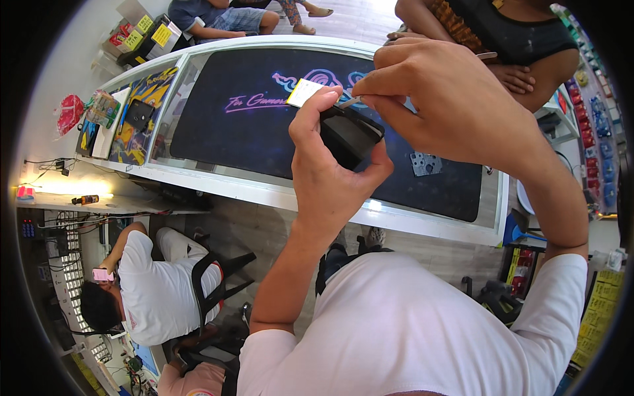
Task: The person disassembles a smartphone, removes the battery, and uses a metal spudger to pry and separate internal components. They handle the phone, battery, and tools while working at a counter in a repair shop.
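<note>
Left fingers (306,124) flank black device (348,135); right fingers (388,84) adjacent.

Pink script lettering (256,101) crosses a black desk mat (218,135).
Beside it curls a pink-and-blue emblem (284,82); yellow signs (160,35) stand out at upper left, yellow labels (601,305) at far right. Print on the white-and-yellow card (304,92) is too small to read.
</note>
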The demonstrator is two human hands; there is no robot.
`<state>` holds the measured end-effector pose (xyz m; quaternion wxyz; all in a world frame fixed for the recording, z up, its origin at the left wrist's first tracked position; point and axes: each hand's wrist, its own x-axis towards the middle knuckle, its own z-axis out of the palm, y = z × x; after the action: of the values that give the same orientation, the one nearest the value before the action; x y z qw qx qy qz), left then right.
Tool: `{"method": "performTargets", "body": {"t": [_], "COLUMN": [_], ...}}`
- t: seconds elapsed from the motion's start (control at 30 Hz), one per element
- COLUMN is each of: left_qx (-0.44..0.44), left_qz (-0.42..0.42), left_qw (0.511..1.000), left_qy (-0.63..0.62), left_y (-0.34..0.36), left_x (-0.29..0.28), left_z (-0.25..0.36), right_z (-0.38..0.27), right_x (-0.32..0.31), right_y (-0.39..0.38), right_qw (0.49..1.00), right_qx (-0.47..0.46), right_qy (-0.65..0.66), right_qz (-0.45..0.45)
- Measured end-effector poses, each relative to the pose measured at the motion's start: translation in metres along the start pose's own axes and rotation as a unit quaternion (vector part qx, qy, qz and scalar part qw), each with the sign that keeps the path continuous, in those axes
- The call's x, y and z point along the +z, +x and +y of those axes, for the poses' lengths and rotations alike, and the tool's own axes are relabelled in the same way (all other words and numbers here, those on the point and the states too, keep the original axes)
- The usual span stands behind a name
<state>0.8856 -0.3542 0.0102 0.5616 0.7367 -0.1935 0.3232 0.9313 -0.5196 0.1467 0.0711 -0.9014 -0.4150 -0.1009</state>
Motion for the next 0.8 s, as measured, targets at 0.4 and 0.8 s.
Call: {"method": "performTargets", "body": {"t": [0.4, 0.8], "left_qx": [0.015, 0.018], "left_qz": [0.023, 0.025], "left_qw": [0.999, 0.999], "left_qy": [0.043, 0.041], "left_y": [0.0, -0.002], "left_x": [0.008, 0.003], "left_z": [0.003, 0.002], "right_z": [-0.038, -0.043], "right_x": [-0.073, -0.079], "right_y": [0.03, 0.048], "right_qw": [0.964, 0.945], "right_qx": [0.034, 0.06], "right_qy": [-0.025, -0.011], "right_qz": [-0.263, -0.32]}}
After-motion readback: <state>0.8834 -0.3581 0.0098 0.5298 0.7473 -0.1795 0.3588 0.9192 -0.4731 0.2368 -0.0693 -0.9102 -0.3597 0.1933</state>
